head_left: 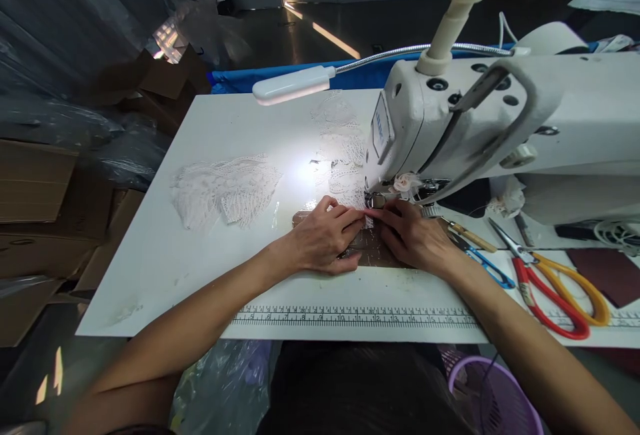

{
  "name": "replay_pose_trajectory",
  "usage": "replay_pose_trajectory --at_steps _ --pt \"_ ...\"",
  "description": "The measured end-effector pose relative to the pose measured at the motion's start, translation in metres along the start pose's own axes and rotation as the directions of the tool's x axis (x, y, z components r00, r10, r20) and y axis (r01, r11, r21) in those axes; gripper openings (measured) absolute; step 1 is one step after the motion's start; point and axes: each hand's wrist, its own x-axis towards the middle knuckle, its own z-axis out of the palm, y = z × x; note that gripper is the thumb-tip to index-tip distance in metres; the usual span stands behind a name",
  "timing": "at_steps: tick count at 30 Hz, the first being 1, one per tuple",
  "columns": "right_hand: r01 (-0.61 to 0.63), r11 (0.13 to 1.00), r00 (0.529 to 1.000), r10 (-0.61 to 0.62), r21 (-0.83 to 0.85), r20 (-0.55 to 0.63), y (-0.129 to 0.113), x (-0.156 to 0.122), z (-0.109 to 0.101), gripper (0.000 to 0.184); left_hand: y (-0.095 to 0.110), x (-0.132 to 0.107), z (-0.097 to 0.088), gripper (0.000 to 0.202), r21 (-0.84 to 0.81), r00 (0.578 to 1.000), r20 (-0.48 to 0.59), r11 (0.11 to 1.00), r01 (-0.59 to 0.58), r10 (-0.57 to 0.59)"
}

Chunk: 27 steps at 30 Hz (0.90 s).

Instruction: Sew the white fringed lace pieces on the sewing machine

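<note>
Just in front of the presser foot (376,200) of a white sewing machine (470,115), my two hands meet over a narrow bit of white lace (369,222). My left hand (327,238) is closed, its fingers bent and their tips on the lace. From the other side, my right hand (417,238) pinches at the lace close under the needle area. My fingers hide most of that piece. Beneath them is a brown machine plate (373,254) with thread scraps. More white lace (345,148) stretches behind the foot across the tabletop.
A pile of lace pieces (227,188) lies left on the white table (200,275). Blue-handled snips (493,268), red-handled scissors (547,298) and yellow-handled scissors (575,282) lie at right. A lamp (294,84) overhangs the table. A printed ruler (350,317) runs along the front edge.
</note>
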Motion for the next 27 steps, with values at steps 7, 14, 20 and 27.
replay_pose_trajectory --at_steps 7,14,20,27 --pt "0.039 0.994 0.999 -0.037 0.1 -0.026 0.0 -0.005 -0.004 0.039 -0.001 0.002 0.001 0.048 0.0 1.0 -0.001 1.0 0.022 -0.022" --pt "0.068 0.991 0.998 -0.067 0.119 -0.013 0.0 -0.005 -0.004 0.041 -0.004 0.006 0.004 0.053 0.002 0.999 -0.002 0.999 0.04 -0.04" --pt "0.081 0.993 0.996 -0.078 0.091 -0.033 -0.001 -0.003 0.0 0.043 -0.007 0.01 0.003 0.057 0.01 0.998 0.017 0.998 0.061 -0.061" --pt "0.0 0.956 1.0 0.009 0.292 -0.029 0.009 -0.009 -0.008 0.038 -0.01 0.011 0.002 0.061 0.037 0.996 0.027 0.996 0.084 -0.085"
